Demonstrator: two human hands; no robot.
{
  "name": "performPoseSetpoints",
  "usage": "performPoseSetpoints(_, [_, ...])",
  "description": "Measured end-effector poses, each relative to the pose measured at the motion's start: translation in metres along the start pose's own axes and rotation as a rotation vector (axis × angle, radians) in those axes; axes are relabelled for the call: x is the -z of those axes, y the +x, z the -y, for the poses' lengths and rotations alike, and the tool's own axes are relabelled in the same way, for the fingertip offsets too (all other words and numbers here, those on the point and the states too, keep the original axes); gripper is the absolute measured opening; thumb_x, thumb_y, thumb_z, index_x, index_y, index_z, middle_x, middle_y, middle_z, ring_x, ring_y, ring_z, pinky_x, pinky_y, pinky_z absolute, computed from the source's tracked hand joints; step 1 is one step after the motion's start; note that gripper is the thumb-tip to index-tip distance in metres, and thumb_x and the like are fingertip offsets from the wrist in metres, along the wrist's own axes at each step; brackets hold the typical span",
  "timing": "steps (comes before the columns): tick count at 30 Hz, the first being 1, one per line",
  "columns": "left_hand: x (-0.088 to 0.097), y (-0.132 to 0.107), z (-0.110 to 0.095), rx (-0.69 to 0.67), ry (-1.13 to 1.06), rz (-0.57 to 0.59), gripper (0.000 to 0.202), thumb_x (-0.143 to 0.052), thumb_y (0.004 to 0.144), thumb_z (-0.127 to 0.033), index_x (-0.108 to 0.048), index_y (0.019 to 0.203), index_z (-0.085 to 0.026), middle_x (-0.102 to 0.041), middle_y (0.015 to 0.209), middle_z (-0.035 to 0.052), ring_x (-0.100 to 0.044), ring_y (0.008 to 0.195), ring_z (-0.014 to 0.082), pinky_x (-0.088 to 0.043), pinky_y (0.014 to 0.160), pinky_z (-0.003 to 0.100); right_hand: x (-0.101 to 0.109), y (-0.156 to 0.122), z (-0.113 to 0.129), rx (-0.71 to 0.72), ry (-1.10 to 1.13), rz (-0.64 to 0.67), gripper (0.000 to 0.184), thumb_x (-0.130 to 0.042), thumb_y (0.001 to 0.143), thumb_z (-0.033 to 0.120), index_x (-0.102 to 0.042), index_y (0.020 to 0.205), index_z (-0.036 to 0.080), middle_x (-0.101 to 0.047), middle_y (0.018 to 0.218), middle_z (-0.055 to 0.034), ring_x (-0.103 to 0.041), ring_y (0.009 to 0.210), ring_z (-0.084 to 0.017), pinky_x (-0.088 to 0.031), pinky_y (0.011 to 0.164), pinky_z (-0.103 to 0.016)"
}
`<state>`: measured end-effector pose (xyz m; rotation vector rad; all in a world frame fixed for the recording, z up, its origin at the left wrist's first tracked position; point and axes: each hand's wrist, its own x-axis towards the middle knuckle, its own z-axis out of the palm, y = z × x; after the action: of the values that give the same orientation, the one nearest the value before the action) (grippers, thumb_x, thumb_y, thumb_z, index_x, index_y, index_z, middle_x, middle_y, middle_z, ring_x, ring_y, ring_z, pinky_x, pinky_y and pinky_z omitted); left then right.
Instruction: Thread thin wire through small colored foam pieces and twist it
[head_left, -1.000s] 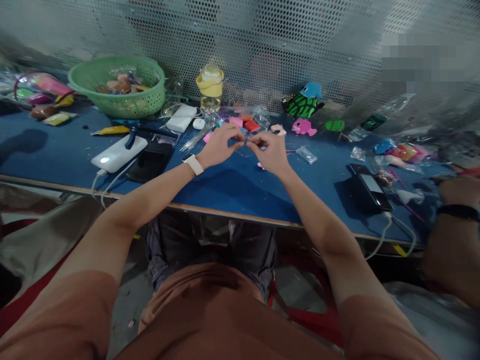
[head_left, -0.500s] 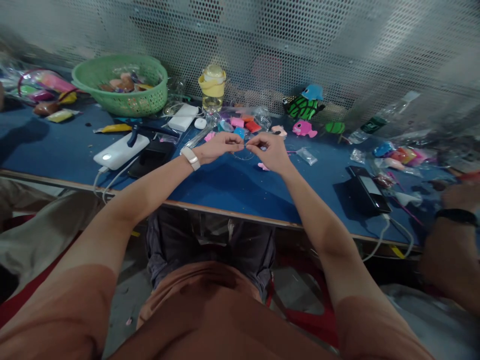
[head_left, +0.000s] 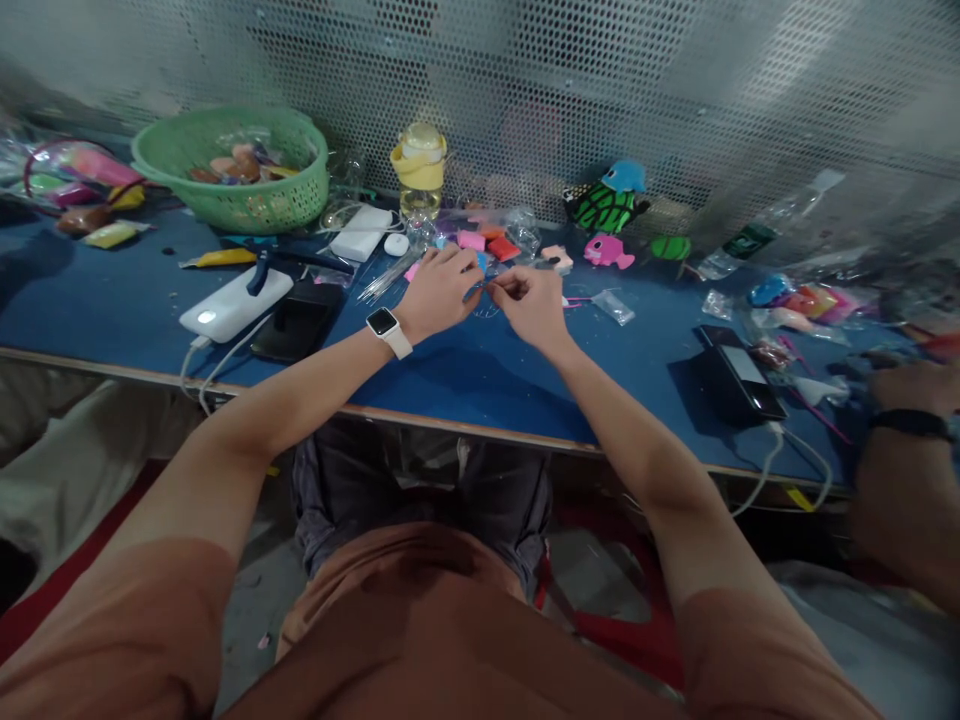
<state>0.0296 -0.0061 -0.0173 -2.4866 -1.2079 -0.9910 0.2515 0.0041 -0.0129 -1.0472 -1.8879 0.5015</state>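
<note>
Both my hands meet over the blue table (head_left: 465, 375), near its far side. My left hand (head_left: 439, 290), with a white watch on its wrist, is closed and pinches a small blue piece (head_left: 478, 287). My right hand (head_left: 529, 300) is closed too, its fingertips pinched on something thin that I cannot make out, touching the same spot. Small pink and red clay blocks (head_left: 487, 243) and clear bags lie just beyond my fingers.
A green basket (head_left: 232, 175) stands at the back left, a yellow-lidded bottle (head_left: 420, 175) behind my hands. A white power bank (head_left: 232, 305) and black phone (head_left: 298, 322) lie left, another phone (head_left: 739, 375) right. Clay animals (head_left: 607, 215) sit by the mesh wall. Another person's arm (head_left: 907, 440) is at the right.
My left hand has turned palm down and slid a little forward; the watch face now shows. Both hands stay pinched together. The other person's arm at the right has shifted slightly.
</note>
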Motion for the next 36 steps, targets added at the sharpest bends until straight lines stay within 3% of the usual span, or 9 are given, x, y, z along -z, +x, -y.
performPoseSetpoints(6, [-0.005, -0.001, -0.003, -0.07, 0.114, 0.031, 0.034, -0.049, 0.12, -0.017, -0.083, 0.122, -0.012, -0.079, 0.134, 0.0225, -0.068, 0.141, 0.042, -0.05, 0.122, 0.067, -0.004, -0.001, 0.004, -0.032, -0.013, -0.019, 0.022, -0.086, 0.102, 0.041, -0.078, 0.087, 0.027, -0.084, 0.083, -0.0066, -0.075, 0.075, -0.025, -0.066, 0.076, -0.044])
performPoseSetpoints(11, [-0.012, 0.0, -0.008, -0.07, 0.153, 0.041, 0.043, -0.039, 0.121, -0.01, -0.082, 0.121, -0.009, -0.08, 0.132, 0.0239, -0.071, 0.138, 0.0405, -0.052, 0.12, 0.065, -0.006, -0.002, 0.007, 0.006, -0.098, -0.027, 0.015, -0.079, 0.099, 0.024, -0.077, 0.084, 0.026, -0.079, 0.075, -0.0029, -0.07, 0.068, -0.022, -0.061, 0.075, -0.042])
performPoseSetpoints(25, [-0.005, 0.002, -0.014, 0.025, 0.16, 0.121, 0.026, -0.058, 0.118, -0.015, -0.083, 0.119, -0.013, -0.079, 0.135, 0.0214, -0.07, 0.138, 0.0396, -0.051, 0.12, 0.059, -0.008, 0.0, 0.003, 0.107, -0.222, 0.01, 0.018, -0.078, 0.102, 0.015, -0.08, 0.089, 0.027, -0.085, 0.093, -0.0068, -0.079, 0.088, -0.029, -0.064, 0.092, -0.049])
performPoseSetpoints(36, [-0.001, -0.001, -0.025, 0.021, 0.18, 0.134, 0.033, -0.054, 0.117, -0.016, -0.085, 0.128, -0.011, -0.077, 0.144, 0.0258, -0.067, 0.144, 0.0446, -0.049, 0.122, 0.066, -0.005, 0.002, -0.006, -0.013, -0.061, -0.027, 0.016, -0.08, 0.096, 0.012, -0.08, 0.087, 0.024, -0.085, 0.081, -0.0039, -0.076, 0.073, -0.023, -0.06, 0.077, -0.04])
